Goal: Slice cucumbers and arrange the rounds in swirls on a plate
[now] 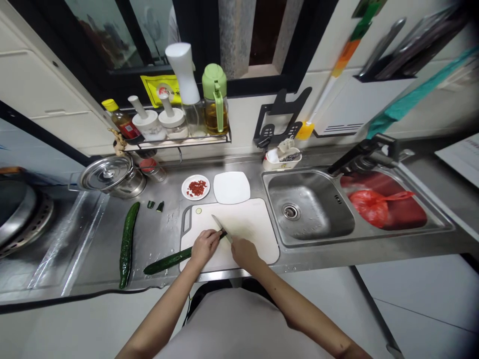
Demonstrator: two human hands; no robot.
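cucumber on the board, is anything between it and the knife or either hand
Nothing visible. The left hand holds the cucumber down on the cutting board, and the right hand holds the knife just beside that hand. One small slice lies apart at the board's far corner.

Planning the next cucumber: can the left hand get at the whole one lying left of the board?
Probably yes. The left hand rests on the other cucumber; only bare counter lies between it and the whole cucumber. The right hand holds the knife.
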